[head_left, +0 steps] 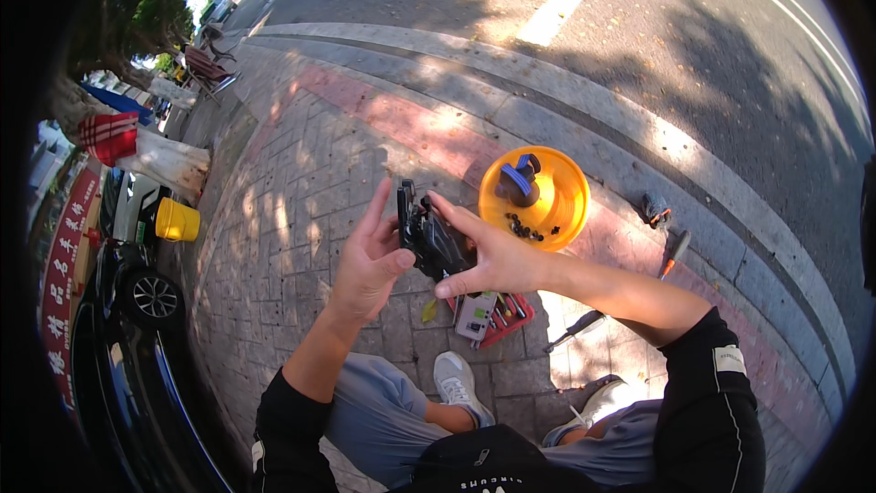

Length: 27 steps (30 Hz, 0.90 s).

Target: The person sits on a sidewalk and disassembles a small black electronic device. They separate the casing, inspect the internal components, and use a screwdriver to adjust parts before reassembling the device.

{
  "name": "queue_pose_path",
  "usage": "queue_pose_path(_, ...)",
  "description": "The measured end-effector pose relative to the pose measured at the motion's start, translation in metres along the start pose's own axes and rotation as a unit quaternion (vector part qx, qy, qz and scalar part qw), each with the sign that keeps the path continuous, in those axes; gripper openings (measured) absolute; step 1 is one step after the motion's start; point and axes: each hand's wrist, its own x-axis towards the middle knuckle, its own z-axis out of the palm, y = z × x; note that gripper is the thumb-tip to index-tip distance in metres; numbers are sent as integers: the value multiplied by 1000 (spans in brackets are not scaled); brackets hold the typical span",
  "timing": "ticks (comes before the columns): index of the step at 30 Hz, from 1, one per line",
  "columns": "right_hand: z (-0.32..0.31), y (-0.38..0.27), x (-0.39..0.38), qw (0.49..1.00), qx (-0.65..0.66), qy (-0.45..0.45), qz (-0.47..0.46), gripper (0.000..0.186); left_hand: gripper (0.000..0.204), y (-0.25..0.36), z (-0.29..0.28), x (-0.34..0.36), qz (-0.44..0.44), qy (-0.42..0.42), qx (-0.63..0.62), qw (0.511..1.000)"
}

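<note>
A black plastic part (pixel 436 239) is held up in front of me between both hands. It has a flat upright edge on its left side and a rounded, glossy body; its exact kind I cannot make out. My right hand (pixel 500 257) grips its right side, thumb below and fingers over the top. On the other side, my left hand (pixel 363 267) steadies the flat edge between thumb and fingers, with the index finger stretched upward. Just beyond my right hand, an orange basin (pixel 573 219) holds a black tool with blue bands (pixel 520 181) and several small black pieces (pixel 525 228).
Below the hands lie a red tray of tools (pixel 516 318) and a grey-white box (pixel 475 318). An orange-handled screwdriver (pixel 674 254), a dark-handled tool (pixel 575 329) and a dark crumpled item (pixel 654 210) rest to the right. A black car (pixel 119 356) and a yellow bucket (pixel 177 220) stand left.
</note>
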Motion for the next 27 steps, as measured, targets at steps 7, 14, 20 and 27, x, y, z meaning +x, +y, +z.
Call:
queue_pose_path(7, 1, 2, 3, 997, -53, 20, -44, 123, 122, 0, 1, 0, 3, 1, 6, 1000)
queue_pose_path(14, 5, 2, 1, 996, -81, 15, -45, 125, 123, -3, 0, 0, 9, -1, 34, 999)
queue_pose_path(20, 10, 3, -1, 992, -115, 6, -46, 124, 115, -7, -2, 0, 22, -3, 79, 997)
queue_pose_path(27, 10, 0, -3, 982, -177, 10, -69, 122, 107, -13, -7, -1, 22, -21, 72, 997)
